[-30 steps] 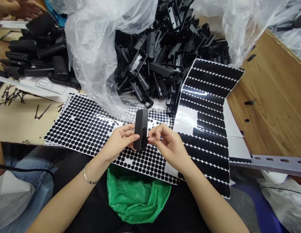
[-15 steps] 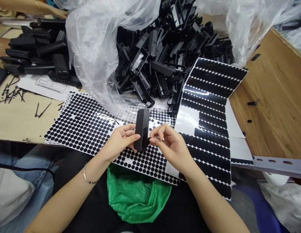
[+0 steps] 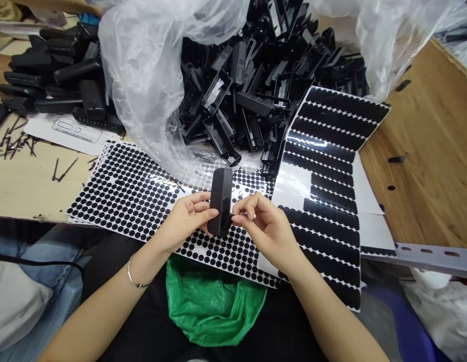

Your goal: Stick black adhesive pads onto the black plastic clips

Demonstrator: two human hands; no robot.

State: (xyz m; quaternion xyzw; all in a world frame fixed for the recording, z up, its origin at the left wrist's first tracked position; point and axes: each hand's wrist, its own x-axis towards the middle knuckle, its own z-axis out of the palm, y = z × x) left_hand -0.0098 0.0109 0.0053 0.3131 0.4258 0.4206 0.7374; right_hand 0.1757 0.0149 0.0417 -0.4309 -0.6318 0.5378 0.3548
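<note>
My left hand grips a black plastic housing with a carbon-fibre-like texture, holding it nearly upright with the thumb across its lower front. At its lower right side, my right hand pinches a small black round sticker between thumb and forefinger; its edge is close to the housing, and I cannot tell whether they touch. Beneath both hands lies a white sheet of black dot stickers, some dots gone. To the right, a second sheet with rows of black stickers is bent up at its far end.
Black housings are heaped in a clear plastic bag at the back. More black housings are stacked at left, beside a printed drawing and thin black strips. A green bag hangs at my lap.
Both hands keep almost the same hold. The view has shifted slightly, and the other person's arm at the top left has mostly gone out of view.
</note>
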